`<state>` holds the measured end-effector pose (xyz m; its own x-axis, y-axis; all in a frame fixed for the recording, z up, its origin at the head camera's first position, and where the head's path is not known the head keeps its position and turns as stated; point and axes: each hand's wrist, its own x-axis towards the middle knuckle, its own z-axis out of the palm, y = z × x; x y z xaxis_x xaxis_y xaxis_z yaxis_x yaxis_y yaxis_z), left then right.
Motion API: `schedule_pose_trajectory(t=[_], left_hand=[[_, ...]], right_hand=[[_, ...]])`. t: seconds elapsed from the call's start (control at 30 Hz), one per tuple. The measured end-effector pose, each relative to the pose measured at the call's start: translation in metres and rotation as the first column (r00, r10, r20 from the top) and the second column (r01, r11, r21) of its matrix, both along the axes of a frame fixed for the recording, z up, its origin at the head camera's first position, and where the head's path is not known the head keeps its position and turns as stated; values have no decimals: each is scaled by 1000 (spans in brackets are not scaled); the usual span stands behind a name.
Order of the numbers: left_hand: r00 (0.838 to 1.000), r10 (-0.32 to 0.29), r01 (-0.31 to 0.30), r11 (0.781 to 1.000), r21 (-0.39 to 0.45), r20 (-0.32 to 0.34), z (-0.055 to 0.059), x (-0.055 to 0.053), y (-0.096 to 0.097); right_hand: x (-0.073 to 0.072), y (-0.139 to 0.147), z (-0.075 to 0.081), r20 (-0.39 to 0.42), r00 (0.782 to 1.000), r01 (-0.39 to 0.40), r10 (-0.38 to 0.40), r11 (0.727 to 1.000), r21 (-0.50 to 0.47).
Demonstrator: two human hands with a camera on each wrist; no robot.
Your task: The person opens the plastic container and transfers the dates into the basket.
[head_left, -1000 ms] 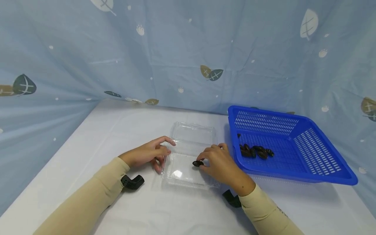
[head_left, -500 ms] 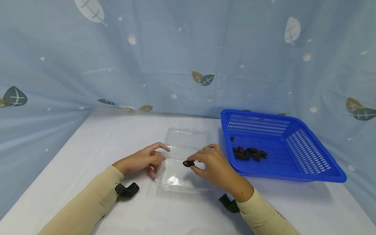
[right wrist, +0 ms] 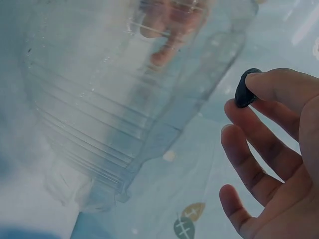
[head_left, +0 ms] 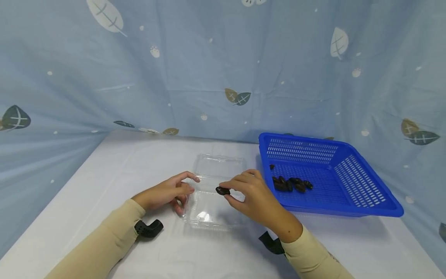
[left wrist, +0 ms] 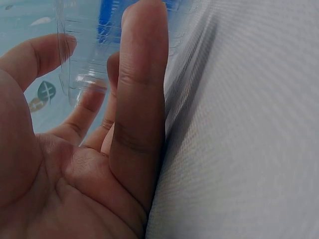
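Observation:
My right hand (head_left: 256,197) pinches a dark, glossy, oval date (head_left: 222,191) between thumb and fingertips, held up above a clear plastic clamshell box (head_left: 212,209). In the right wrist view the date (right wrist: 244,88) sits at the tips of the thumb and index finger, and the other fingers are spread. The box lies with its lid folded back, away from the person. At its left edge, my left hand (head_left: 167,193) rests with fingers loosely bent. The left wrist view shows its thumb and fingertips right at the clear wall of the box (left wrist: 75,74).
A blue plastic basket (head_left: 313,203) with slotted sides stands to the right, holding several more dates (head_left: 289,184) near its left side. A white cloth (head_left: 156,155) covers the table. Behind it hangs a blue leaf-patterned curtain (head_left: 195,58).
My right hand, pinching the date, has moved left a little and lifted higher over the box. The left hand stays at the box's edge. The head view has shifted slightly.

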<state>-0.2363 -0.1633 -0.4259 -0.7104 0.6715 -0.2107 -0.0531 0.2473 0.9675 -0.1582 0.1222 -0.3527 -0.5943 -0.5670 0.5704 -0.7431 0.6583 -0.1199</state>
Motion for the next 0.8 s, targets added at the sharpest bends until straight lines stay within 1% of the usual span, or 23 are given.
schedule_pose_trajectory(t=[0.2,0.33,0.43,0.53,0.6,0.67,0.73,0.8], left_hand=[[1000,6,-6,1000,-1,5,-1,0,0],[1000,12,-12,1000,-4,12,1,2,-1],[1000,5,-5,1000,-7,12,1,3,-2],[1000,2,-2,1000,-10,12,1,4,-3],[1000,2,-2,1000,-12,11,1,4,-3],[1000,0,1,1000,-11,11,1,3,-3],[1000,-8,8,1000,-8,6,0,2,-2],[1000,-9,9,1000,-7,8,0,1,-3]], right_hand=[[1,0,2,16,1000,9,-9,1000,-12],[2,1,3,19,1000,12,-12,1000,-13],[3,5,6,7,1000,15,-15,999,-51],[2,15,13,-5,1000,29,-30,992,-125],[1,26,19,-7,998,57,-59,983,-172],[-2,41,26,7,995,101,-102,974,-201],[-5,57,31,28,988,157,-154,965,-212],[-9,74,35,54,976,218,-211,956,-196]])
